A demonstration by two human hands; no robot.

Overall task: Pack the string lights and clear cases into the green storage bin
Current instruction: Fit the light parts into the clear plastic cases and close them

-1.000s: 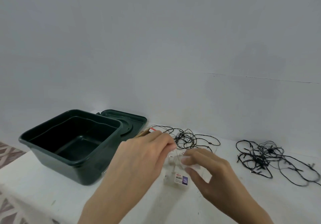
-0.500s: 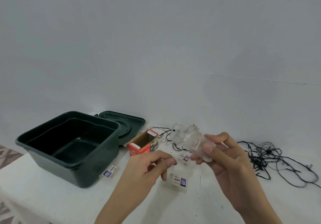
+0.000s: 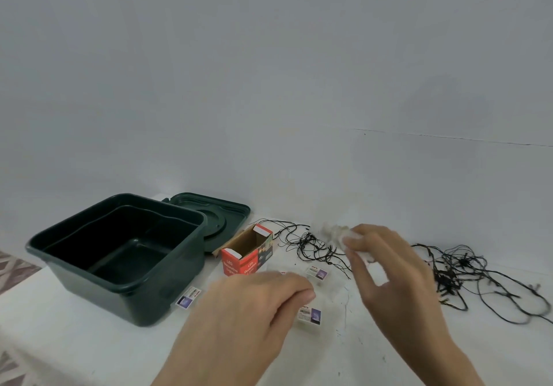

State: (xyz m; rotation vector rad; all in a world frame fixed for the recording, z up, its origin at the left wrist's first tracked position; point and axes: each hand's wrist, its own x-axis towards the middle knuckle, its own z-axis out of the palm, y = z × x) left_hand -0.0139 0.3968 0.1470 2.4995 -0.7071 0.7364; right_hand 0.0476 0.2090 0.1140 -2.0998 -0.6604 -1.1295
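The dark green storage bin [image 3: 143, 304] stands open and empty at the left of the white table. Two tangles of black string lights lie on the table, one in the middle [image 3: 311, 245] and one at the right [image 3: 460, 272]. My right hand [image 3: 380, 266] grips a blurred clear case [image 3: 333, 231] above the middle tangle. Small clear cases with printed labels lie flat at the centre [image 3: 317, 273], the front [image 3: 309, 315] and beside the bin [image 3: 188, 295]. My left hand [image 3: 257, 304] hovers palm down with relaxed fingers, its tips close to the front case.
The bin's green lid [image 3: 227, 210] lies behind the bin against the wall. A red LED lights carton [image 3: 248, 255] stands open between the bin and the middle tangle. The table's left edge [image 3: 18, 283] drops to a patterned floor.
My right hand lifted a clear case off the table, then turned over and lowered it towards the middle tangle. My left hand pulled back, then reached right again above the labelled cases.
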